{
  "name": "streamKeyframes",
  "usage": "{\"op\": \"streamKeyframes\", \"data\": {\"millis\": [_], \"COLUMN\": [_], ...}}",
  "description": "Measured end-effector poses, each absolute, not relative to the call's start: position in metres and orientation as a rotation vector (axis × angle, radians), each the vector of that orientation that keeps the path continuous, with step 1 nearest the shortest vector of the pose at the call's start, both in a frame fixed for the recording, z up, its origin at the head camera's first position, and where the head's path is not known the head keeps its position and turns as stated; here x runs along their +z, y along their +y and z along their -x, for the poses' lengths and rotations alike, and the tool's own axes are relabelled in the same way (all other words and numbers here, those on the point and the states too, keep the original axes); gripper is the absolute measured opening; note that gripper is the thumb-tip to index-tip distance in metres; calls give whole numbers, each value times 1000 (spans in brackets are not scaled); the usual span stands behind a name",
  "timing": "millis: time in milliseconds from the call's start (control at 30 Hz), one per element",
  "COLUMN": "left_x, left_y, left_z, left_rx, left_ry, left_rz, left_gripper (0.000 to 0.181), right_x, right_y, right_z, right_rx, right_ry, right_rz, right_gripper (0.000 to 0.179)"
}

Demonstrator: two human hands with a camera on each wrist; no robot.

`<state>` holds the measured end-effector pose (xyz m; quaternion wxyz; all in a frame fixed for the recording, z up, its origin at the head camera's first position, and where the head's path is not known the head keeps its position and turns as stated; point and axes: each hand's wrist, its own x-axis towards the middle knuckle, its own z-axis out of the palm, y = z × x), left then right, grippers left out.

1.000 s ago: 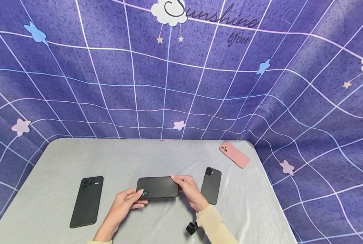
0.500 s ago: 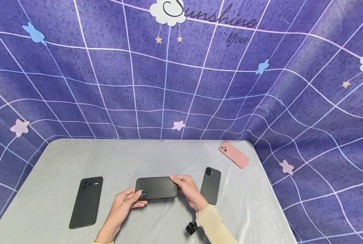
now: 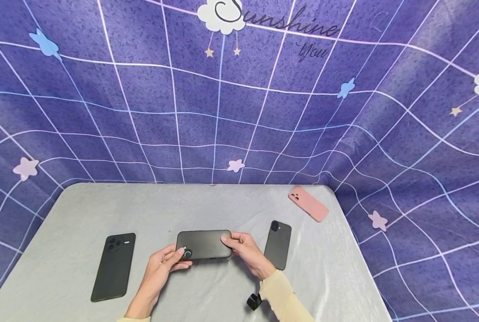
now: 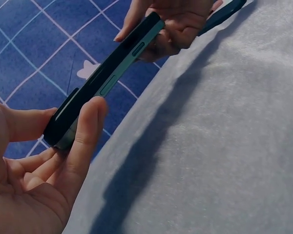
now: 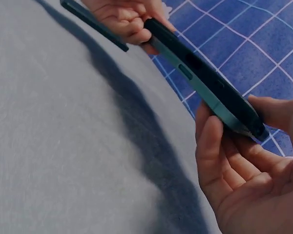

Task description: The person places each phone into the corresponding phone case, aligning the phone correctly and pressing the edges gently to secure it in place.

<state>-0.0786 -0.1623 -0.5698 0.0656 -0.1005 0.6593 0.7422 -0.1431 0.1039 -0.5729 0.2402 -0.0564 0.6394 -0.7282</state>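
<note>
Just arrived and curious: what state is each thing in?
Held dark phone: tilted, raised off the table
Left hand: gripping its camera end
Right hand: gripping its other end
Leftmost black phone: flat, camera side up
Rightmost dark phone: flat, camera side up
Pink phone case: flat, outer side up

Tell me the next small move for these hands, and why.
Probably lower the held dark phone onto the grey cloth: the left hand and right hand pinch only its opposite ends, the wrist views show it raised, and cloth shows just below it in the head view.
</note>
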Motion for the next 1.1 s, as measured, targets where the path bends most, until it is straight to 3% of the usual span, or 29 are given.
{"op": "streamKeyframes", "data": {"millis": [400,1100], "left_x": [-569,-569], "left_y": [-163,-165], "left_z": [79,79], "left_rx": [2241,2213], "left_ry": [1983,2028], "left_rz": [357,326], "left_gripper": [36,39], "right_x": [-574,-573], "right_y": [108,109], "right_z": [137,136], "right_rx": [-1915,-1966], "right_ry": [1678,1650], "right_rz": [217,288], "right_gripper": [33,23]}}
